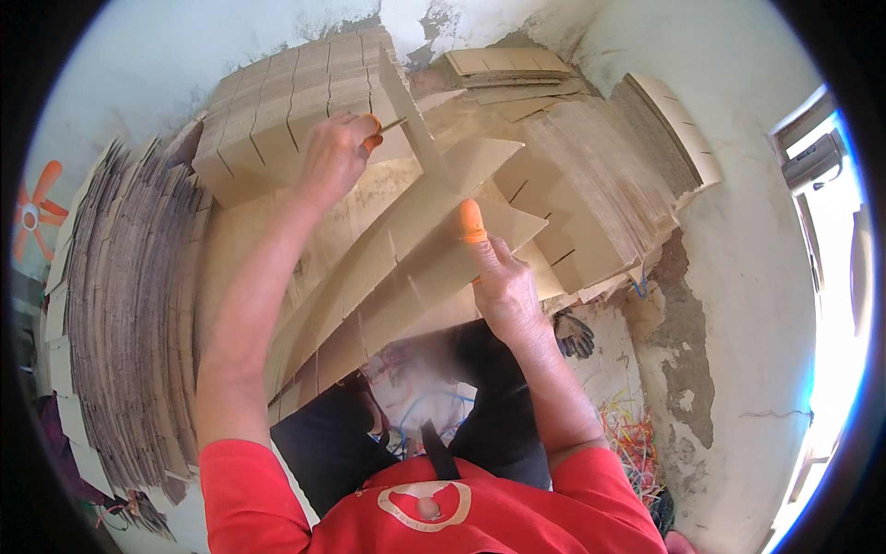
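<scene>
Where the left hand (337,159) is pinching: orange finger cots (372,140) are closely gripping what looks like a thin cardboard piece (394,125), seen edge-on; whether it is touching the upright panel (417,131), I cannot tell.
Right hand (506,284): one orange-capped finger is lying along a panel flap (517,222), the others are half-curling; whether they are grasping its underside is hidden.
Cardboard panels (365,277): they are crossing between the hands and slanting down over the dark trousers (337,439).
Slots: pieces are apparently being fitted together; the next move is probably calling for aligned slots and even pressure.
Stacks: slotted boards are standing behind (305,102), at left (138,305) and at right (600,175).
Rim: the orange fan (30,216) is sitting near the dark border; the window (849,286) is glaring white, hiding detail.
</scene>
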{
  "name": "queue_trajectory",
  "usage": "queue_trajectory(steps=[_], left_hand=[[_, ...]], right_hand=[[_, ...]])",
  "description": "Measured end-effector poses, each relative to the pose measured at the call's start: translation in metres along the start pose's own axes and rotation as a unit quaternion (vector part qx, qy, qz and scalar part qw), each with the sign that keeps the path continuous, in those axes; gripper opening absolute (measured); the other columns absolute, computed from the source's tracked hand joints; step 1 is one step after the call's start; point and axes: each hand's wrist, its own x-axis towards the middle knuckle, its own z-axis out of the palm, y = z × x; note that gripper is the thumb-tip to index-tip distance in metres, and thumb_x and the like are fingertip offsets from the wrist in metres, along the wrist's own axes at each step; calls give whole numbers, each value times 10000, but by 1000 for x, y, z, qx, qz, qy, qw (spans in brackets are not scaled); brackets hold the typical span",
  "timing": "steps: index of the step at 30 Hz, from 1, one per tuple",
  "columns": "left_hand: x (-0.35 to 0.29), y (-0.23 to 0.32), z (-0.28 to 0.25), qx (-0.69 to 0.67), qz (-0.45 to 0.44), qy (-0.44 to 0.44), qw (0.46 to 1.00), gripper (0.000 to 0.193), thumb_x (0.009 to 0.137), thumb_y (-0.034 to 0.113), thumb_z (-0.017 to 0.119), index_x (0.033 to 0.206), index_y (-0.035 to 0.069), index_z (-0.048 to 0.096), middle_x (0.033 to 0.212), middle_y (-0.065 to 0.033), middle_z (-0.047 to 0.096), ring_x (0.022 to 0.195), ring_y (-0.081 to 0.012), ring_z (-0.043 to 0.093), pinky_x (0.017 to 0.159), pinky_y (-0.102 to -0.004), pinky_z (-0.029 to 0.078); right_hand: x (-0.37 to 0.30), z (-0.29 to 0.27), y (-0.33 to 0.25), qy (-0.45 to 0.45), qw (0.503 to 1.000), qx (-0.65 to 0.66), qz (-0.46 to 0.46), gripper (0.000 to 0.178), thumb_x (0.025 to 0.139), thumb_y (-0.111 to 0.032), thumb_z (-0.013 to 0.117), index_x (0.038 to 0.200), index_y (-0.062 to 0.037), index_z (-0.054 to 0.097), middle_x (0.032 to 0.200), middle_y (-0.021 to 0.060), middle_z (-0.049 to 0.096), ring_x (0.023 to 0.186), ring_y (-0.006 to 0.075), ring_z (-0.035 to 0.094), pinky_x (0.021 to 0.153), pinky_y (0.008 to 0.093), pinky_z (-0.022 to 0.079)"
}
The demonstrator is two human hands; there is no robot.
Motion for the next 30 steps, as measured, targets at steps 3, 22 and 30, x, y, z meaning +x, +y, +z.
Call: queue_trajectory(steps=[3,22,30], left_hand=[[-7,10,-2,-27,-20,-23,999,146,743,58,756,822,19,640,729,-150,595,721,-323,599,611,-412,468],[-7,4,4,-56,-74,-17,996,189,751,36,765,824,-22,600,764,-215,611,684,-359,608,608,-369,469],[-20,5,15,-70,-54,-48,995,228,735,41,771,771,-17,553,736,-215,569,669,-375,575,586,-383,455]], right_hand=[[-3,-3,0,19,1000,5,8,909,706,126,504,1527,-198,284,980,180,607,630,358,615,539,413,530],[-12,-8,3,4,999,37,-8,908,702,113,512,1524,-195,282,1056,185,604,684,381,622,586,420,535],[-12,-4,5,-15,999,23,-16,887,732,96,504,1533,-190,253,988,183,604,681,382,620,579,432,527]])
